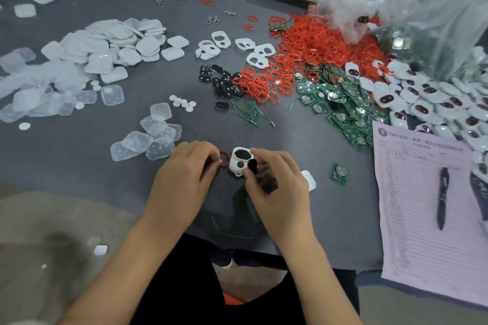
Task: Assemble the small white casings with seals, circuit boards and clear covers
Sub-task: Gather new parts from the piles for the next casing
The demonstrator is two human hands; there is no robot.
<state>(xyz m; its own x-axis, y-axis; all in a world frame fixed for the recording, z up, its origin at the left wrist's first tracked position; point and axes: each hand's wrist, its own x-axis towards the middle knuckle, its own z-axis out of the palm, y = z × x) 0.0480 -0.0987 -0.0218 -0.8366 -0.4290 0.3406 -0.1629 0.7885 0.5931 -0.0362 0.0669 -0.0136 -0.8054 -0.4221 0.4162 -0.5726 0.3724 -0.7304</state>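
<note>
Small white plastic casing (239, 161) sits near the front edge of the grey surface (79, 166). Left hand (184, 174) grip pinches a red rubber seal ring (224, 158); right hand (274, 179) grip pinches a small black oval insert (252, 165) beside the casing. Risk: insert goes in skewed or seal twists, since the casing lies unbraced. Pink form (422, 206) print unreadable.

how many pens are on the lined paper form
1. The pen lies lengthwise on the pink form at the right edge of the table, right of both hands. None other visible.
</note>
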